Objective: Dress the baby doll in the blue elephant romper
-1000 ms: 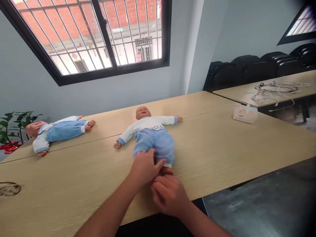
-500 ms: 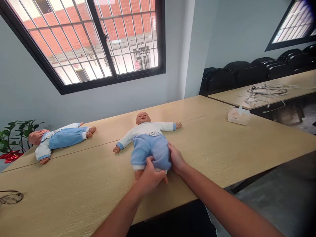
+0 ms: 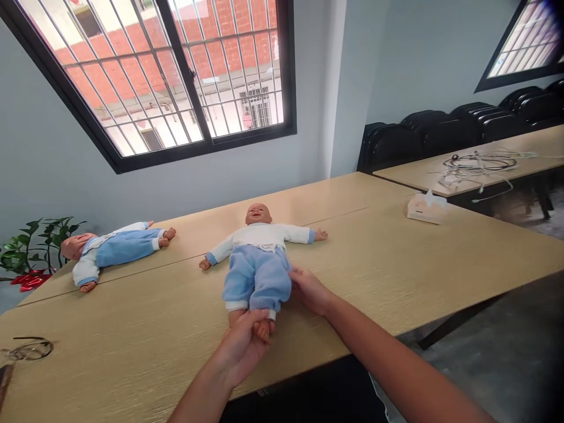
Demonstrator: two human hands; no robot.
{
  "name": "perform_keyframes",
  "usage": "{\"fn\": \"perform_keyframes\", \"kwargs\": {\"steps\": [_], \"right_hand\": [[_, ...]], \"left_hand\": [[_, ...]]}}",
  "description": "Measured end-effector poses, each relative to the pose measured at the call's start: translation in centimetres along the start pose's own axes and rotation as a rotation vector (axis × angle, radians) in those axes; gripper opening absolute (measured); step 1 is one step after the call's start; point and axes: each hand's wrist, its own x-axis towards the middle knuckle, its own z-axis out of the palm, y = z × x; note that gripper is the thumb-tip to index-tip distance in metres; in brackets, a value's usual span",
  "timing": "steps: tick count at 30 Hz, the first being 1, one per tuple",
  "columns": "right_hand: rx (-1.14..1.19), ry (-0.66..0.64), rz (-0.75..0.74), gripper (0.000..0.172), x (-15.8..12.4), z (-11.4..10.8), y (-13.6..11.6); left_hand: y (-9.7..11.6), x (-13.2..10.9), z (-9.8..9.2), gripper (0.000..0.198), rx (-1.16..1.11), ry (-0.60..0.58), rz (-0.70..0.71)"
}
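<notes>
A baby doll (image 3: pixel 258 258) in a white top and light blue trousers lies on its back on the wooden table (image 3: pixel 396 258), arms spread, head away from me. My left hand (image 3: pixel 244 346) is closed round the doll's bare feet near the table's front edge. My right hand (image 3: pixel 308 289) rests against the doll's hip, fingers pressed on the blue trousers.
A second doll (image 3: pixel 112 249) in the same clothes lies at the far left. A tissue box (image 3: pixel 425 208) sits at the right. Spectacles (image 3: pixel 26 349) lie at the left edge. A further table carries cables (image 3: pixel 478 163), with black chairs (image 3: pixel 440 132) behind. A plant (image 3: pixel 30 249) stands far left.
My left hand slid from the trousers down to the doll's feet and gripped them. My right hand moved from the feet up to the doll's hip.
</notes>
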Motion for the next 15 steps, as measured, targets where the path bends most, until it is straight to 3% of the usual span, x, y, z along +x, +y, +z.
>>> {"fn": "perform_keyframes", "kwargs": {"steps": [3,9,12,15], "right_hand": [[-0.004,0.001,-0.076,0.046,0.8,-0.6,0.3],[-0.183,0.318,-0.192,0.041,4.9,-3.5,-0.1],[-0.193,0.331,-0.213,0.038,5.8,-3.9,-0.5],[-0.157,0.265,-0.233,0.038,5.2,-3.6,-0.8]], "left_hand": [[0.1,-1.1,-0.5,0.041,-0.033,0.04,-0.021],[-0.1,-3.3,-2.0,0.015,0.03,0.026,-0.087],[-0.4,-3.6,-2.5,0.02,0.049,0.006,-0.076],[-1.0,-3.1,-2.6,0.019,0.05,0.027,-0.042]]}}
